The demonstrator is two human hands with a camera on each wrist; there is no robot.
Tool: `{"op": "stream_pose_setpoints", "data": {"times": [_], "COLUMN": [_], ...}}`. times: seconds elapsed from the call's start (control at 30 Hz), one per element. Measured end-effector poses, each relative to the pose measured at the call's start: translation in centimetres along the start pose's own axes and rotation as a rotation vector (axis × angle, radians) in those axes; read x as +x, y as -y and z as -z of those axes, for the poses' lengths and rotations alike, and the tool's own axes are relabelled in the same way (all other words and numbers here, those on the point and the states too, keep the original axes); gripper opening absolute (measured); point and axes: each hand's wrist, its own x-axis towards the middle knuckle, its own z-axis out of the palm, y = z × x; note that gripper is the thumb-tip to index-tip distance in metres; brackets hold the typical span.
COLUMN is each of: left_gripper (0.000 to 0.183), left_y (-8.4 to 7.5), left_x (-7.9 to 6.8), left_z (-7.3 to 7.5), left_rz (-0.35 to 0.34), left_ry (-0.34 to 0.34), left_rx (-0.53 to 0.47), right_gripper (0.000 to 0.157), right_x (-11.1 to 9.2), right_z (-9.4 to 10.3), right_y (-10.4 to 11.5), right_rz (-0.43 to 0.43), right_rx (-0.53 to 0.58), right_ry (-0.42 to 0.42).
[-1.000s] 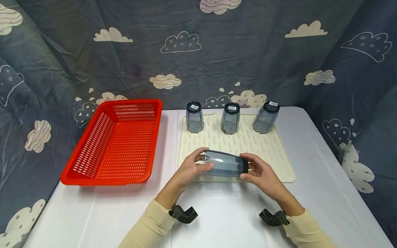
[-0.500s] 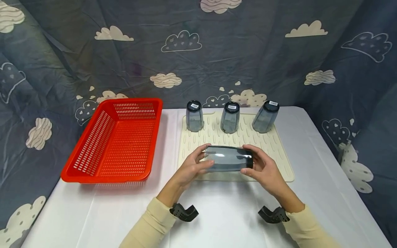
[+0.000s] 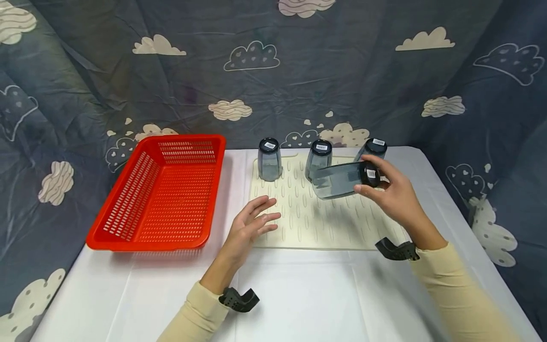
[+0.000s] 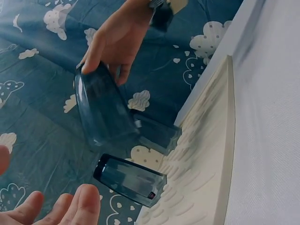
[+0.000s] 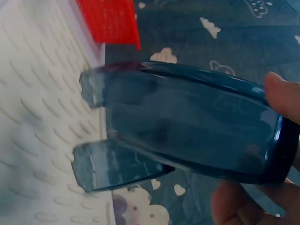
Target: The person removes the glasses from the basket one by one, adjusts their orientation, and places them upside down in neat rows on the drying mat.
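My right hand (image 3: pixel 395 194) grips a smoky blue-grey drinking glass (image 3: pixel 339 180) near its dark base, which bears a white label. The glass lies tilted in the air over the cream drying mat (image 3: pixel 299 228), its mouth toward the left. In the right wrist view, thumb and fingers pinch the base end of the glass (image 5: pixel 187 122). My left hand (image 3: pixel 248 228) is empty, fingers spread, above the mat's left front edge. Three matching glasses stand upside down along the back of the mat: a left one (image 3: pixel 269 161), a middle one (image 3: pixel 318 159) and a right one (image 3: pixel 376 146), partly hidden.
A red perforated plastic basket (image 3: pixel 209 204) sits on the left of the white-covered table (image 3: pixel 299 294). Dark cloud-print fabric (image 3: pixel 179 85) hangs behind the table and along both sides.
My left hand has let go of the glass and moved back to the left. The right hand has carried the glass up, away and rightward, turning its base toward the camera.
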Motion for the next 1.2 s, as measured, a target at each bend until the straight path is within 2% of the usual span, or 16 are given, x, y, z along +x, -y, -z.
{"op": "stream_pose_setpoints", "data": {"times": [0.23, 0.47, 0.7, 0.83, 1.2], "left_gripper": [0.048, 0.045, 0.04, 0.039, 0.036], "left_y": [0.1, 0.5, 0.4, 0.5, 0.7], "left_x": [-0.1, -0.2, -0.2, -0.2, -0.3], "left_z": [-0.4, -0.4, -0.3, -0.4, -0.5], "left_rz": [0.056, 0.075, 0.057, 0.068, 0.096], "left_ry": [0.009, 0.033, 0.043, 0.036, 0.02], "left_rx": [0.07, 0.102, 0.113, 0.111, 0.111], "right_gripper": [0.073, 0.067, 0.065, 0.066, 0.066], "right_x": [2.7, 3.8, 4.7, 5.0, 5.5], "right_z": [-1.6, -3.7, -4.9, -5.4, -6.1], "right_y": [-0.7, -1.6, -2.1, -2.0, -2.3], "right_rz": [0.03, 0.014, 0.129, 0.146, 0.1], "right_rx": [-0.108, -0.152, -0.225, -0.23, -0.187], "right_ry": [0.099, 0.178, 0.214, 0.238, 0.256]}}
